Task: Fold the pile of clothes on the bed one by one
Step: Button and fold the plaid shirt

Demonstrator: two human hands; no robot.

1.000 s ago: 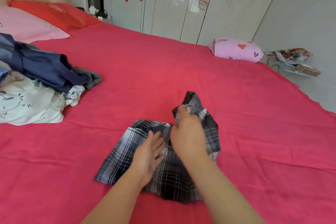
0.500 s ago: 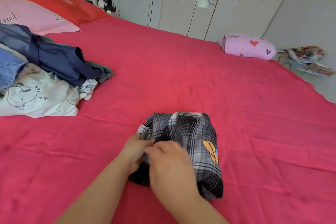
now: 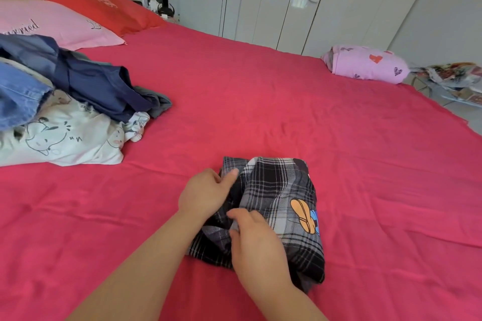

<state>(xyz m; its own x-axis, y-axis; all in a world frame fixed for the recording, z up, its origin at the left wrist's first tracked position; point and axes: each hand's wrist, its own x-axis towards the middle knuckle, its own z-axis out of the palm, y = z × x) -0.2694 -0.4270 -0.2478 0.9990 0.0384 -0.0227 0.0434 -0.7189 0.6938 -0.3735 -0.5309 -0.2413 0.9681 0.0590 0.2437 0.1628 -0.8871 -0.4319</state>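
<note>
You are working on one plaid garment (image 3: 281,206), lying near-centre on the bed (image 3: 260,101), doubled into a compact block.

- Your right grip (image 3: 257,245) is pinching a loose fold at its near-left edge, likely to tuck it in.
- Your left grip (image 3: 206,194) is steadying the left side. One finger is lying on the cloth and the rest are hidden, so I cannot tell its hold.
- The pile of clothes (image 3: 73,112) is waiting far left, with at least four pieces showing.
- Two pillows are sitting beyond it: pink pillow (image 3: 60,26) and red pillow (image 3: 104,10).
- One heart-print bundle (image 3: 365,63) is sitting far right.

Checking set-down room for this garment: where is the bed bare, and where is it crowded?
Bare sheet lies between the plaid garment and the pink bundle, across the middle beyond the garment, and at near left, this side of the clothes pile. Crowded: the pile and pillows along the left.
</note>
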